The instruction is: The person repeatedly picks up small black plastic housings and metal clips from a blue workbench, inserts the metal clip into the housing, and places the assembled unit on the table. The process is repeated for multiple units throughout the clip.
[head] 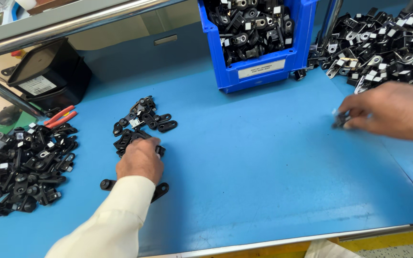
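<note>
Loads of little matte black plastic brackets, flat with round eyelets. The left hand (140,160) rests knuckles-up, fingers curled on the small pile (142,122) at centre-left of the smooth blue table (264,162). The right hand (390,112), blurry at right, pinches one bracket (340,119).

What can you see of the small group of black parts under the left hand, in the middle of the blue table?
The small group of black parts lies loose on the blue table. The pieces are flat, dark, plastic-looking links with round eyes at the ends; one shows a pale label. They overlap in an irregular heap. The left hand rests on the near end, fingers curled over a few pieces. Two more black ends stick out beside the wrist.
</note>
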